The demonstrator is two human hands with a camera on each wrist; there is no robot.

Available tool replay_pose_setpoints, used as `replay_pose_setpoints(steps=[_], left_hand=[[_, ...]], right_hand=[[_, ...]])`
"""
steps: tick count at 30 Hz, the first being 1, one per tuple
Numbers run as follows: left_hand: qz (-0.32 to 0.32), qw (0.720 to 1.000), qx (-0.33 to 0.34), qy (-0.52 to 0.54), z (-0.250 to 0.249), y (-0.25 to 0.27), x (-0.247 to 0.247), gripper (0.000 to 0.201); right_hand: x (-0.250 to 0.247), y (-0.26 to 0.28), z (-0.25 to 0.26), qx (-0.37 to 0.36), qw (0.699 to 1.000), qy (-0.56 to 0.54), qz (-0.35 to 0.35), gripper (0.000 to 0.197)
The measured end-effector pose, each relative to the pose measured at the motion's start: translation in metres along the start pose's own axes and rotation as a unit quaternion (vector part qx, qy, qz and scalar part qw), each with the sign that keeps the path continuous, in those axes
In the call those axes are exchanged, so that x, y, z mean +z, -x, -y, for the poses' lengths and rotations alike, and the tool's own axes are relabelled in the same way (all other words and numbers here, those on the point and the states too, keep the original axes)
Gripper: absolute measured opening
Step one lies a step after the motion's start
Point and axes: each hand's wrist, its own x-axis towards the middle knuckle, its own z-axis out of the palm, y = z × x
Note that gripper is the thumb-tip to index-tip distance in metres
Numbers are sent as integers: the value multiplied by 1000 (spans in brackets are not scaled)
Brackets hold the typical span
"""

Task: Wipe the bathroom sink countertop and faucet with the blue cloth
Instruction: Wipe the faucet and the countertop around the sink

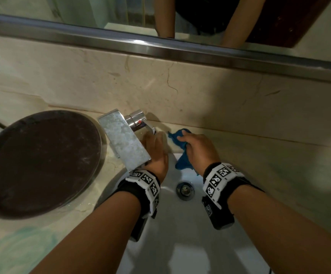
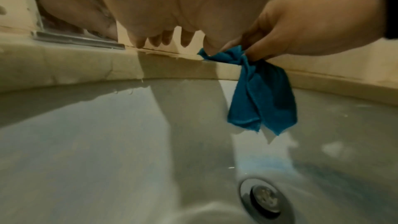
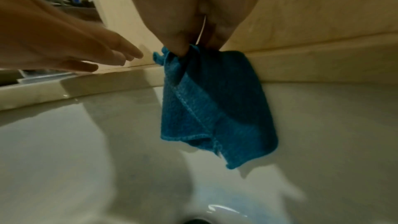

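My right hand (image 1: 195, 147) pinches the blue cloth (image 1: 181, 161) at its top, over the back rim of the white sink (image 1: 180, 230). The cloth (image 3: 211, 108) hangs down into the basin, and the left wrist view shows the same cloth (image 2: 260, 94). My left hand (image 1: 154, 149) hovers open with straight fingers (image 3: 120, 54) just right of the chrome faucet (image 1: 125, 139), holding nothing. The faucet's flat spout reaches over the basin, and its lever (image 1: 140, 123) stands behind. Beige marble countertop (image 1: 269, 161) surrounds the sink.
A round dark tray (image 1: 40, 163) lies on the counter left of the faucet. A marble backsplash (image 1: 160, 84) rises behind, with a metal-framed mirror (image 1: 160, 48) above it. The sink drain (image 1: 184, 189) sits between my wrists. Greenish stains mark the counter (image 1: 22, 244) at the near left.
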Motion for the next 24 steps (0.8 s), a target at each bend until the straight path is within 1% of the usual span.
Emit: replay_pose_setpoints(steps=[2,3,4,5,6,8,9,11,12,13,15,17,19,21,24], left_hand=[[65,996,-3,-54,4,-5,9,63],[72,995,-3,-64,6,-8,12,75],[56,997,-6,-48,5,-10,9,86],[34,999,-3,-42,5,-12,11,92],[35,999,-7,-38,8,-13,14,93],[22,998,-7,-64,13,-15,20,88],[8,997,-3,-78,14,-16,21,81],[39,995,-1,-87,9,-18,18,65],[49,996,-7,-72,8,-19,17,61],[36,997,-5,-62,9,-19,19,61],[30,995,15,-95,8,-19,19,62],[13,993,28,-114,14,-20,25,60],[10,992,28,-123,19,-21,30,55],[2,991,44,-125,21,-23,34,54],[-19,995,47,-90,15,-23,29,57]], right_hand=[[-12,3,-10,46,998,43,18,41],[-17,5,-15,71,995,68,20,41],[-21,7,-19,89,992,88,14,39],[-24,8,-23,97,990,102,1,36],[-26,9,-25,99,989,109,-13,31],[-28,7,-26,101,989,101,-34,25],[-29,5,-25,103,990,91,-41,25],[-28,1,-19,103,991,63,-51,28],[-27,0,-14,91,993,46,-58,30],[-24,-2,-6,66,995,27,-66,31],[-14,-7,11,-6,997,-2,-76,32],[-2,-15,25,-51,997,3,-64,36],[10,-25,33,-52,997,25,-42,41],[19,-31,33,-40,997,61,-14,45],[20,-31,20,-37,996,82,6,46]])
